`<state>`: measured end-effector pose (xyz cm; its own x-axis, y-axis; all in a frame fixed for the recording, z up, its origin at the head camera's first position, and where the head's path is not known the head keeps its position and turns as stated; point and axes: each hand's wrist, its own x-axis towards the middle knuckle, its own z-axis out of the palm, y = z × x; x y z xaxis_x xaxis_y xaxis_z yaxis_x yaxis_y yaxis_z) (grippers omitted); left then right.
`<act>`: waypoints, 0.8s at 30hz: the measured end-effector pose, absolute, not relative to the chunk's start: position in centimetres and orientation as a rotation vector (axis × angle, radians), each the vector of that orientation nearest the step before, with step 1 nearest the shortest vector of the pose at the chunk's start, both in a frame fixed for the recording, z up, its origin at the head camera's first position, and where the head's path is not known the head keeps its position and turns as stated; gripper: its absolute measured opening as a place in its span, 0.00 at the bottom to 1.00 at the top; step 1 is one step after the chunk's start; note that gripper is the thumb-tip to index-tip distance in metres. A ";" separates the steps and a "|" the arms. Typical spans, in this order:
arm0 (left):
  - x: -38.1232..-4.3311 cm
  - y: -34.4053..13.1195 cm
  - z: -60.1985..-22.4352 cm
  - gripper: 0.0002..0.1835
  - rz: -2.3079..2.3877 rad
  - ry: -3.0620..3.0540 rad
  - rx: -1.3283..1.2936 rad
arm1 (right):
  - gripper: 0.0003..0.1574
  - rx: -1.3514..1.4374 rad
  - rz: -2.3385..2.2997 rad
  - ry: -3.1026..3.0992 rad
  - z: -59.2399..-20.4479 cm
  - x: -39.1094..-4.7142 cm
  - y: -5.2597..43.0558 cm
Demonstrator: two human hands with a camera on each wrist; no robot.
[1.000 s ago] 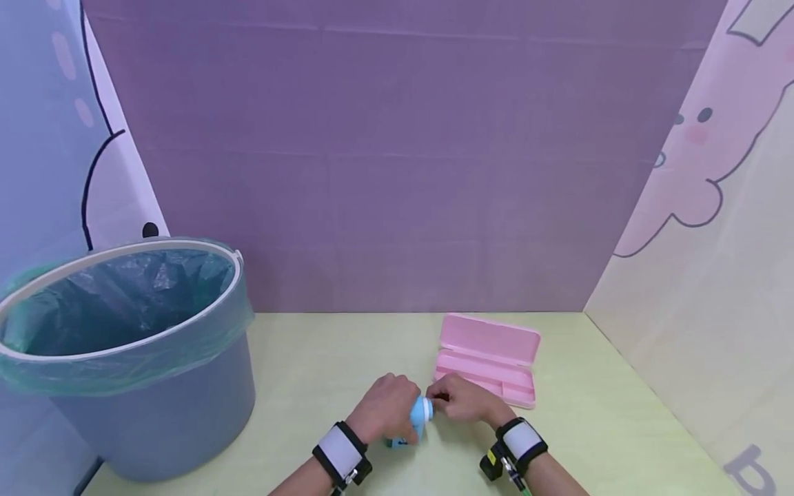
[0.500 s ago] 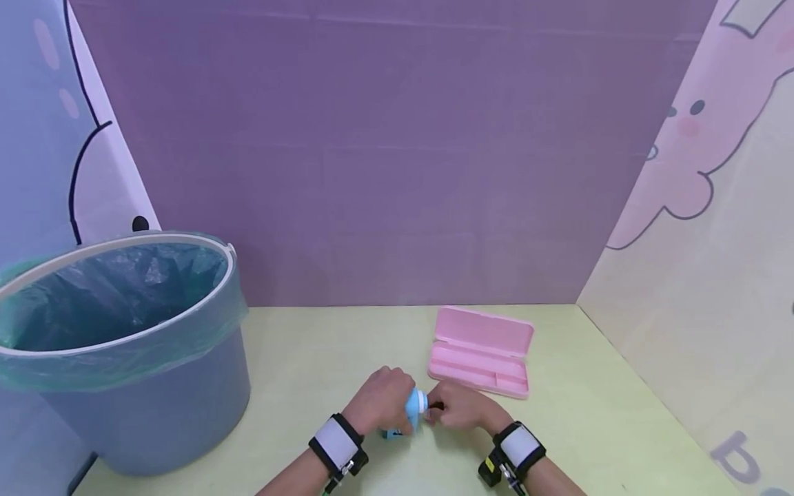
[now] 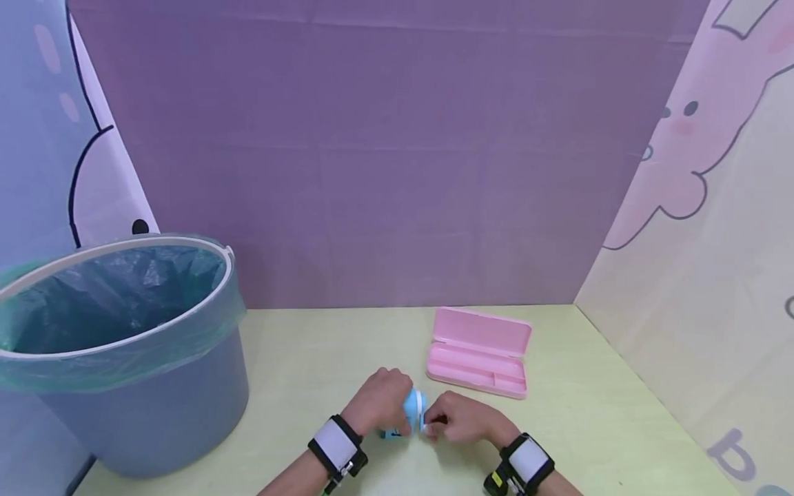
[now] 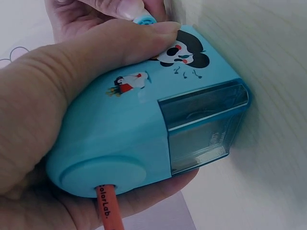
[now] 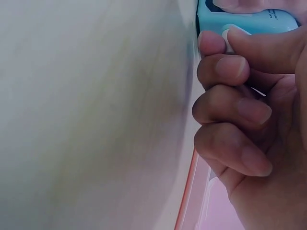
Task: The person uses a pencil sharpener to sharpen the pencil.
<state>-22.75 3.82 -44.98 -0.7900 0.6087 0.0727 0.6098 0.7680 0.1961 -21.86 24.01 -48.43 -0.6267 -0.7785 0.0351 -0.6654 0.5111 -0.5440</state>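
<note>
My left hand grips a light-blue crank pencil sharpener that lies tipped on its side, with its clear shavings drawer facing outward. The thumb presses across its printed side in the left wrist view. A red pencil sticks out of the sharpener's round front; its tip is hidden inside. At the other end, my right hand pinches the small white-and-blue crank knob between thumb and forefinger. The remaining fingers of that hand are curled in towards the palm. Most of the crank arm is hidden.
Behind the hands lies a pink pencil case, lid raised, with no contents visible. A large grey-blue bin with a green liner stands at the left. A purple wall backs the pale yellow table.
The right hand has shifted with the crank, ending a little lower and nearer the person. The left hand keeps its grip on the sharpener. The head view has shifted slightly.
</note>
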 end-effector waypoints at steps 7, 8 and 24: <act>-22.7 3.8 -44.7 0.21 -0.318 -2.943 -1.004 | 0.15 -1.227 -0.819 2.487 -48.0 -21.5 24.3; -22.7 3.7 -44.7 0.21 -0.317 -2.939 -1.002 | 0.15 -1.235 -0.826 2.476 -47.8 -21.4 24.3; -22.8 4.0 -44.8 0.21 -0.330 -2.998 -0.983 | 0.15 -1.238 -0.886 2.462 -44.6 -20.7 24.8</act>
